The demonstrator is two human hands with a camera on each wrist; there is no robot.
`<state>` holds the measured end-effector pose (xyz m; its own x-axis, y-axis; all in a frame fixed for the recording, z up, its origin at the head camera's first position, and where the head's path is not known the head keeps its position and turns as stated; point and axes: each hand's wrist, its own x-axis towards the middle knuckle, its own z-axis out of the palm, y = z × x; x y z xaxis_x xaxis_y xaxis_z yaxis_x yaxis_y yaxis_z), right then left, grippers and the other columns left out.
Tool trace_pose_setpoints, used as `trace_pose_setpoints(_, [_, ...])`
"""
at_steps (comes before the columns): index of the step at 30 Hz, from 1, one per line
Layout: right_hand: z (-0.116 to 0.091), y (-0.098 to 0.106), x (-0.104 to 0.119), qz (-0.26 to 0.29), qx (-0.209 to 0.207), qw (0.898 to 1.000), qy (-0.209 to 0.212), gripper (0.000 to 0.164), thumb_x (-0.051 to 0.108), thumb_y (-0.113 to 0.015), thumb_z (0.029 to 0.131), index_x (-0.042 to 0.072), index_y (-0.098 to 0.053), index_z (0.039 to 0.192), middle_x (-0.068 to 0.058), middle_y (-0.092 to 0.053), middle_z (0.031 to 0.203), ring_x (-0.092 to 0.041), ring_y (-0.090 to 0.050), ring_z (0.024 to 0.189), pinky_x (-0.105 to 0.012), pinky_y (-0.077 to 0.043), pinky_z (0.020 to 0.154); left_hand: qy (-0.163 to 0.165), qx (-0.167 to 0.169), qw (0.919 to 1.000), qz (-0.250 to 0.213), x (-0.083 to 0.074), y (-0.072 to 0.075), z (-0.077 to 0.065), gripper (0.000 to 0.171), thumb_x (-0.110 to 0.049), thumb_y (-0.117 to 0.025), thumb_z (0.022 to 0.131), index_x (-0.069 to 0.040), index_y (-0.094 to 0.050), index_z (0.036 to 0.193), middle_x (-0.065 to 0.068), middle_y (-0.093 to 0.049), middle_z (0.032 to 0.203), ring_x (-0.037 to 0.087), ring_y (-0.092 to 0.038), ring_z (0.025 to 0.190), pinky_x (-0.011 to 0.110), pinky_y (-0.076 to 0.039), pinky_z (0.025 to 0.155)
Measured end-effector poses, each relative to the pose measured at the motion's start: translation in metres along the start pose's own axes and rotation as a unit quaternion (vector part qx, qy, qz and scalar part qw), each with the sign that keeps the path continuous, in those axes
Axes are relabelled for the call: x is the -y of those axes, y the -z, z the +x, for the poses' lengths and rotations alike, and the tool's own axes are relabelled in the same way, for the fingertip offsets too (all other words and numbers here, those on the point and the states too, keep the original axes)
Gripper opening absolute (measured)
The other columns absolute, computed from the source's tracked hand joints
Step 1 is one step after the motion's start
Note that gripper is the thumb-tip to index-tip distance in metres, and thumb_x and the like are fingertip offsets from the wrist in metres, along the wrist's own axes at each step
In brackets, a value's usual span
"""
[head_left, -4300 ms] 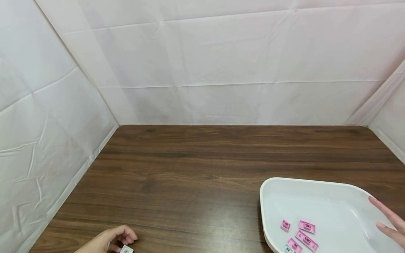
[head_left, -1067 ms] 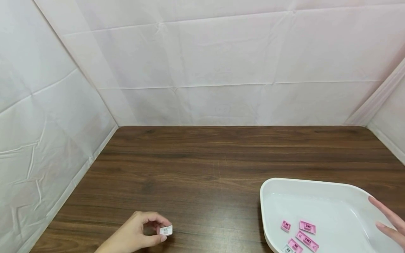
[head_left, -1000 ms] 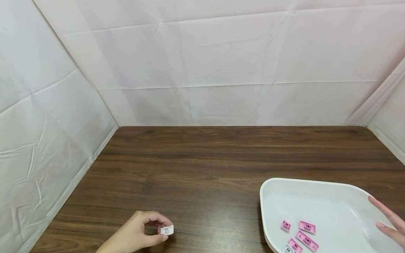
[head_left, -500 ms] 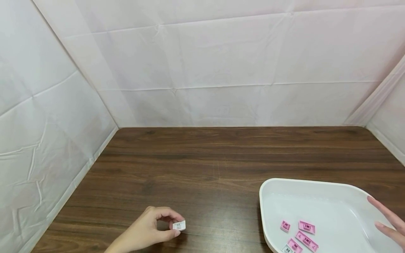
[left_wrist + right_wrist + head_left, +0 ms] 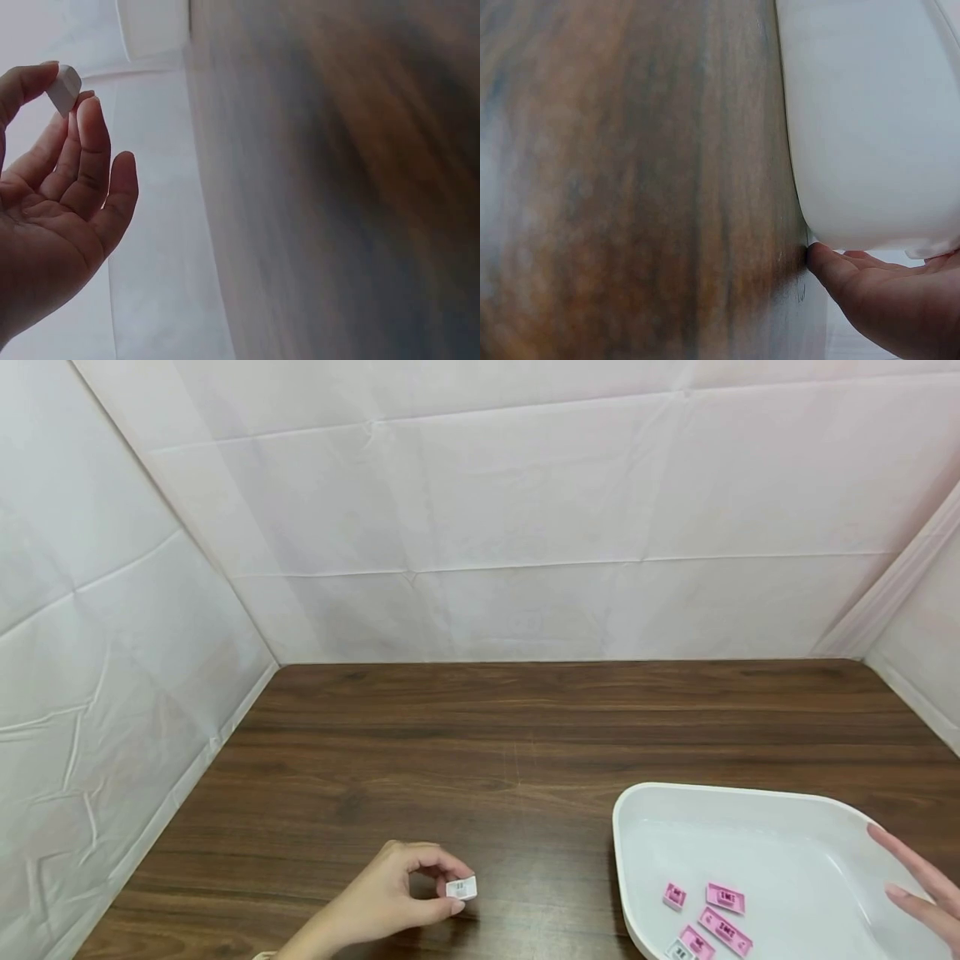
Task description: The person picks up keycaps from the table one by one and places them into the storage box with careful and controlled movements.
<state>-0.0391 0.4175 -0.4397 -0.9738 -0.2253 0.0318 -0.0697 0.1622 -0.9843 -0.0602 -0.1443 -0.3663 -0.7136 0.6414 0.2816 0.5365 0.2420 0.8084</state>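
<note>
My left hand (image 5: 393,893) pinches a small white keycap (image 5: 461,887) between thumb and fingertips. Its hollow underside faces up in the head view. In the left wrist view the keycap (image 5: 65,88) sits between the thumb and a fingertip, with the other fingers loosely bent. My right hand (image 5: 922,881) is at the right end of a white tray (image 5: 697,789), two fingers straight across its rim. The right wrist view has this hand (image 5: 892,292) against the tray's outer end wall, one fingertip low by the tabletop.
Inside the tray, near its left front corner, lie several pink keycaps (image 5: 725,931) and a white keycap (image 5: 678,950), undersides up. The dark wooden table (image 5: 420,760) ends at a white cloth wall (image 5: 525,527); another cloth wall (image 5: 112,693) runs along the left.
My left hand has come from the front left edge with the white keycap and moved right and slightly away from me, nearer the tray. The right hand and the tray's contents stay put.
</note>
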Motion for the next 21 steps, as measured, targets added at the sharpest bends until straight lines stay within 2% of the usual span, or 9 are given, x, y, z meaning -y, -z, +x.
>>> trace_pose_setpoints(3, [0.001, -0.001, -0.001, 0.025, 0.005, 0.999, 0.027, 0.068, -0.009, -0.022, 0.096, 0.046, -0.031, 0.135, 0.037, -0.043, 0.115, 0.01, -0.052, 0.092, -0.021, -0.049, 0.058, 0.012, 0.004, 0.9999, -0.002, -0.002, -0.001, 0.005, 0.015, -0.011, -0.067, 0.082, -0.008, -0.066, 0.096, 0.002, -0.066, 0.082, 0.003, -0.055, 0.074, 0.028, -0.05, 0.068])
trace_pose_setpoints(8, [0.003, -0.002, -0.003, 0.048, 0.013, 0.997, 0.058, 0.07, -0.013, -0.021, 0.094, 0.04, -0.031, 0.138, 0.034, -0.042, 0.12, 0.011, -0.051, 0.095, -0.018, -0.049, 0.06, 0.009, 0.01, 0.9999, -0.001, -0.005, -0.003, 0.014, 0.015, -0.012, -0.067, 0.082, -0.008, -0.066, 0.097, 0.001, -0.065, 0.08, 0.004, -0.055, 0.073, 0.029, -0.05, 0.066])
trace_pose_setpoints(14, [0.002, -0.002, -0.004, 0.041, 0.009, 0.998, 0.048, 0.069, -0.011, -0.021, 0.095, 0.041, -0.03, 0.138, 0.034, -0.041, 0.121, 0.011, -0.051, 0.094, -0.019, -0.049, 0.059, -0.023, 0.02, 0.9995, 0.006, -0.008, -0.008, 0.027, 0.016, -0.01, -0.068, 0.081, -0.006, -0.066, 0.097, 0.002, -0.064, 0.078, 0.004, -0.055, 0.072, 0.027, -0.05, 0.065])
trace_pose_setpoints(18, [0.002, -0.003, -0.004, 0.034, 0.007, 0.998, 0.046, 0.069, -0.011, -0.021, 0.095, 0.041, -0.029, 0.139, 0.035, -0.039, 0.122, 0.012, -0.05, 0.095, -0.018, -0.048, 0.06, -0.031, 0.024, 0.9992, 0.011, -0.01, -0.012, 0.035, 0.017, -0.009, -0.068, 0.081, -0.005, -0.066, 0.097, 0.002, -0.065, 0.079, 0.004, -0.055, 0.073, 0.026, -0.05, 0.065])
trace_pose_setpoints(21, [0.001, -0.003, -0.003, -0.007, -0.003, 0.999, 0.04, 0.069, -0.01, -0.022, 0.095, 0.042, -0.026, 0.139, 0.038, -0.036, 0.122, 0.016, -0.047, 0.096, -0.015, -0.046, 0.061, -0.032, 0.025, 0.9991, 0.013, -0.011, -0.014, 0.039, 0.017, -0.008, -0.068, 0.08, -0.006, -0.067, 0.097, 0.001, -0.065, 0.079, 0.004, -0.055, 0.072, 0.026, -0.05, 0.065])
